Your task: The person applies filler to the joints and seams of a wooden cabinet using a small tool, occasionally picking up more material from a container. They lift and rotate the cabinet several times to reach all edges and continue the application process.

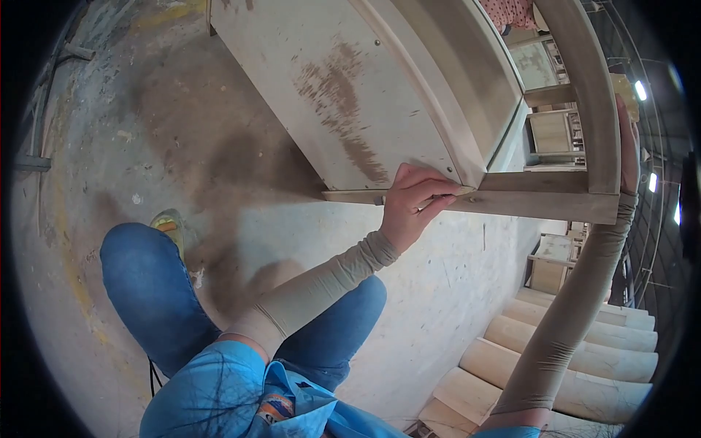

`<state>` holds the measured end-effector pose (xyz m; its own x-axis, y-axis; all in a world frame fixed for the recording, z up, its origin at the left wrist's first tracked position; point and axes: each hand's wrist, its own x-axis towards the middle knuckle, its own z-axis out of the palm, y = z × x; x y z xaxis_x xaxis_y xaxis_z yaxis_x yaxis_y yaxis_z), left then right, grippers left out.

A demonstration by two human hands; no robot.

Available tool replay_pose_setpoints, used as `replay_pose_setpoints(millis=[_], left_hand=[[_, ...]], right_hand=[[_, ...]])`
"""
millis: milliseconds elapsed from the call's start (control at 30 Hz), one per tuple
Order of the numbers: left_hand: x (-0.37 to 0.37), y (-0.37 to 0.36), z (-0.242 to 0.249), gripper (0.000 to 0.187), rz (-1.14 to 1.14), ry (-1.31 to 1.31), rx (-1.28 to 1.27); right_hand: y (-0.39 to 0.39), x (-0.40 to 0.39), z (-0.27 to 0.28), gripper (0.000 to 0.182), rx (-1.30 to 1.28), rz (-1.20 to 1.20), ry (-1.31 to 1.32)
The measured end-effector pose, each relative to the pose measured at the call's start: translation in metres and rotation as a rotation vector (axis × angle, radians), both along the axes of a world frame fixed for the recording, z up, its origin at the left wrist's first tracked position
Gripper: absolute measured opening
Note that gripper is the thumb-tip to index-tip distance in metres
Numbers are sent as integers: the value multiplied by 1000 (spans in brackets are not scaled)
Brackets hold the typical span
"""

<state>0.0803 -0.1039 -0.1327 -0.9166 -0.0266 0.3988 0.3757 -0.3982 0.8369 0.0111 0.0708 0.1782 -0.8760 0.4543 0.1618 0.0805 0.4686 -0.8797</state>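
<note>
A pale, unfinished wooden furniture piece [343, 87] with a brown-stained flat panel stands on the concrete floor in front of me. My left hand [412, 208] is at the panel's lower corner, fingers curled and pressing a small tan pad [463, 191] against the edge where the panel meets the frame rail [540, 203]. My right hand [628, 146] reaches up on the far side and grips the frame's upright post [593, 95]. Both arms wear beige sleeves. My knees, in blue jeans [146, 285], are bent in a squat.
Several curved pale wooden parts [577, 365] are stacked at the lower right. More unfinished frames [551, 131] stand beyond the piece. A person's pink patterned garment [511, 11] shows at the top. The dusty concrete floor [131, 131] is stained, with ceiling lights at the right.
</note>
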Motion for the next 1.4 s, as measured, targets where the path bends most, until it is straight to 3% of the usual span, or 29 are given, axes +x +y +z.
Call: replay_pose_setpoints(millis=[100, 333, 367, 433, 467, 533, 667, 733, 767, 867, 1100, 1400], left_hand=[[1, 5, -1, 20, 47, 27, -28], [-3, -14, -4, 22, 23, 100, -98], [-5, -17, -4, 22, 15, 102, -98], [-8, -17, -2, 23, 11, 133, -103], [-11, -15, 0, 23, 13, 160, -107], [-12, -11, 0, 24, 8, 190, -105], [-16, -18, -9, 26, -6, 220, -147], [-20, -24, -8, 25, -4, 236, -184], [-21, -27, -5, 25, -6, 237, -195], [-25, -23, 0, 25, 4, 295, -208], [-41, -41, -7, 28, -26, 419, -329], [-64, -42, 12, 33, -64, 591, -288]], right_hand=[[4, 0, 1, 36, 61, 40, 0], [32, 13, -3, 46, 808, 322, 91], [38, 16, 2, 48, 804, 303, -3], [18, 14, 4, 50, 522, 141, -80], [0, 8, 4, 49, 246, 0, -65], [-28, 5, -2, 48, 43, -141, -38], [-48, 7, -7, 45, 96, -186, 5], [-30, 7, -2, 46, 148, 39, -60], [6, 13, 7, 46, 244, 280, -138], [18, 18, 8, 48, 338, 376, -175], [7, 16, -1, 50, 466, 286, -48], [6, 15, 2, 52, 478, 214, -38]])
